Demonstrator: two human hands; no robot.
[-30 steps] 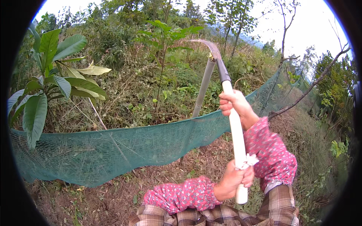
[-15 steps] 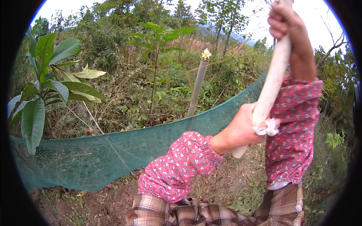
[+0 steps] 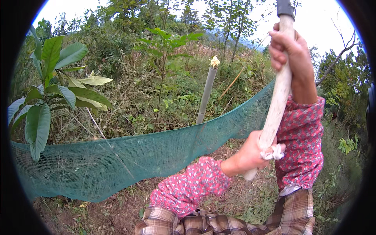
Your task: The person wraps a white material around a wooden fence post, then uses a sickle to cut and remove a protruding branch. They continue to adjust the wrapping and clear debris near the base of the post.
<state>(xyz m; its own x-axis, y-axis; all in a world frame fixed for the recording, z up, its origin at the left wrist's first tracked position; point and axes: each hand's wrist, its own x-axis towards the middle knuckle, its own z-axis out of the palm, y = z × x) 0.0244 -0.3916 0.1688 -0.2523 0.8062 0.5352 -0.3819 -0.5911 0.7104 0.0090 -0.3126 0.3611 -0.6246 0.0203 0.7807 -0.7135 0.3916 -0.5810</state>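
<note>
My left hand [image 3: 250, 154] grips the lower end of a pale wooden tool handle [image 3: 277, 103], just above a white cloth knot tied round it. Higher on the same handle my right hand [image 3: 288, 49] is closed around it, raised near the top of the view. The handle stands almost upright and its dark metal socket [image 3: 284, 7] runs out of the top edge, so the head is hidden. Ahead stands a grey post [image 3: 206, 94] with a splintered top, upright in the weeds behind a green net [image 3: 129, 156].
The green mesh net stretches across the slope from lower left to upper right. A broad-leaved shrub [image 3: 47, 90] grows at the left. Brush and small trees [image 3: 164, 47] fill the hillside behind. Bare soil [image 3: 113, 211] lies below the net.
Both hands have swung the handle up from a forward-leaning position over the post to nearly upright. The blade that was above the post has left the view at the top.
</note>
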